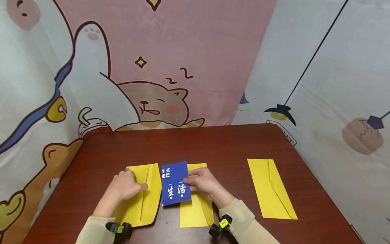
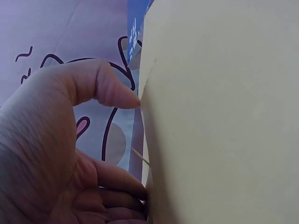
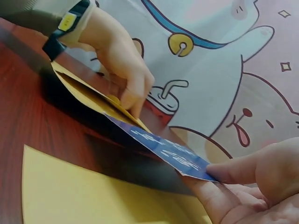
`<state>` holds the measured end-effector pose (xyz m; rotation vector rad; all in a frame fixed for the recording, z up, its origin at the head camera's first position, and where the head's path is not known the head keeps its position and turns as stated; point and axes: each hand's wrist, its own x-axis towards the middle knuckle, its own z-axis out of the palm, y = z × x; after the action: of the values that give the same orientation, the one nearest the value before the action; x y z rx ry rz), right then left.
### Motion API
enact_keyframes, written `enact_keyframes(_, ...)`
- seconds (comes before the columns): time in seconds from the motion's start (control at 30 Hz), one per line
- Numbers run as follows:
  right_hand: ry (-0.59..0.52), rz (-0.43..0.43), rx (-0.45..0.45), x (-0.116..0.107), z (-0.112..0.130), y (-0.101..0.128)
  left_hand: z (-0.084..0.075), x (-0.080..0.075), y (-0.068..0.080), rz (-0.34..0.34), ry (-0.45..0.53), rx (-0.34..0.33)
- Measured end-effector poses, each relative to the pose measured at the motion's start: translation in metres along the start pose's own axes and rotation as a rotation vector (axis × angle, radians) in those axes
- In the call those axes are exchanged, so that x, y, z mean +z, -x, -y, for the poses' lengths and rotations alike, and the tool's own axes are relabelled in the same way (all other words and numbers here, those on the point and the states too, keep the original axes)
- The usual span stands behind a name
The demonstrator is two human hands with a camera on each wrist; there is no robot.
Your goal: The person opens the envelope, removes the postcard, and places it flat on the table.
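My left hand [image 1: 122, 185] grips a yellow envelope [image 1: 152, 193], its thumb on the upper face and the fingers by the left edge. Seen from the right wrist, that envelope [image 3: 81, 95] is raised from the table and its long side gapes. My right hand [image 1: 202, 182] pinches the right edge of a blue card [image 1: 175, 196] with white characters, the thumb on top and fingers below. The card's far edge [image 3: 124, 126] meets the gaping side; whether any of it is inside, I cannot tell. In the left wrist view the envelope's pale face [image 2: 224, 112] covers most of the frame.
Under the right hand and card, a second yellow envelope [image 1: 195, 217] lies on the dark red wooden table [image 1: 231, 145]. Another yellow envelope [image 1: 271, 189] lies farther right. A cartoon-printed cloth [image 1: 213, 61] hangs behind the table.
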<state>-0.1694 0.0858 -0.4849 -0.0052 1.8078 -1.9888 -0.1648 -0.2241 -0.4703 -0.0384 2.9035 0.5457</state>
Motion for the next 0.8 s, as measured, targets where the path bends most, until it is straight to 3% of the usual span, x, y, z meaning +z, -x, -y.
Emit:
enact_keyframes(0.37, 0.016, -0.015, -0.008, -0.017, 0.001, 0.001, -0.002, -0.001, 0.002, 0.000, -0.011, 0.021)
enact_keyframes(0.8, 0.256, -0.108, -0.088, 0.016, -0.004, 0.001, -0.004, -0.001, 0.002, 0.001, -0.020, -0.010)
